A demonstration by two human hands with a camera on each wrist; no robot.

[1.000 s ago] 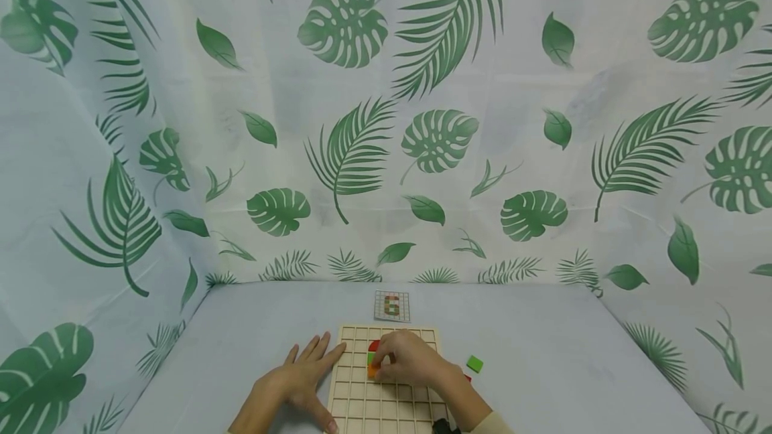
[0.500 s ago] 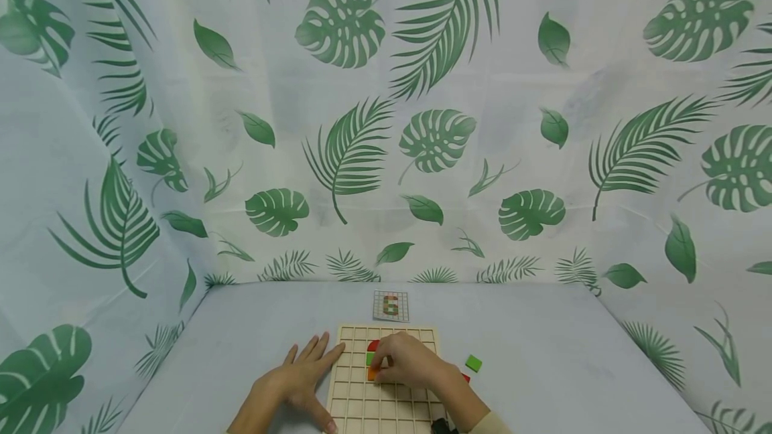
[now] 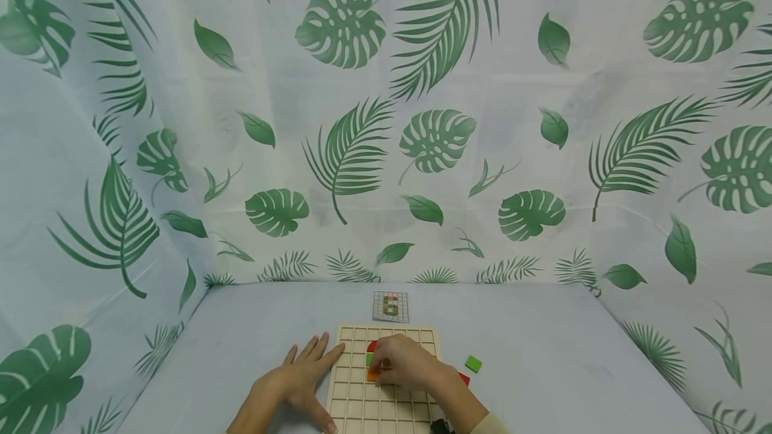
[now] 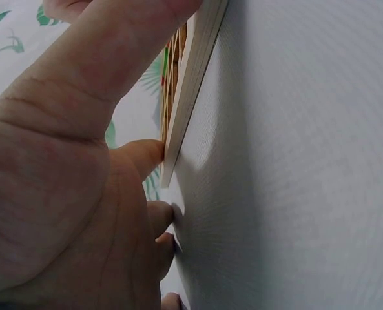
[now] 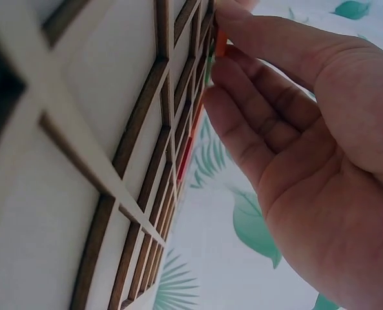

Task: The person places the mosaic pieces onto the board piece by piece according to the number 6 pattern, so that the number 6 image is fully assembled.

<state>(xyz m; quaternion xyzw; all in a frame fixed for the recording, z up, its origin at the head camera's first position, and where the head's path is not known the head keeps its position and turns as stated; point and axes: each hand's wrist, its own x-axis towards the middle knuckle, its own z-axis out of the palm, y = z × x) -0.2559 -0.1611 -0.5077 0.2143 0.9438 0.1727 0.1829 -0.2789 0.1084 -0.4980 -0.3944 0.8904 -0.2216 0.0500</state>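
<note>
A pale wooden grid board (image 3: 350, 390) lies on the table. My left hand (image 3: 301, 380) is spread along its left edge, with the thumb and index finger touching the edge. Over the upper middle of the board, my right hand (image 3: 407, 362) pinches an orange tile (image 5: 221, 42) between thumb and fingers, right at a grid cell. Directly above that cell sit a green tile (image 3: 369, 359) and a rounded red tile (image 3: 372, 347). The right fingers hide the cells to their right; in the right wrist view more red (image 5: 185, 158) pieces show along the grid.
Behind the board lies a small card (image 3: 391, 306) printed with a coloured figure on a grid. To the right are a loose green tile (image 3: 473, 363) and a red tile (image 3: 464, 378) partly behind the right forearm. Leaf-patterned cloth (image 3: 386, 246) walls the table in.
My right hand has shifted very slightly at the orange tile, and a little more of the loose red tile shows beside the forearm. The left hand stays in place on the board edge.
</note>
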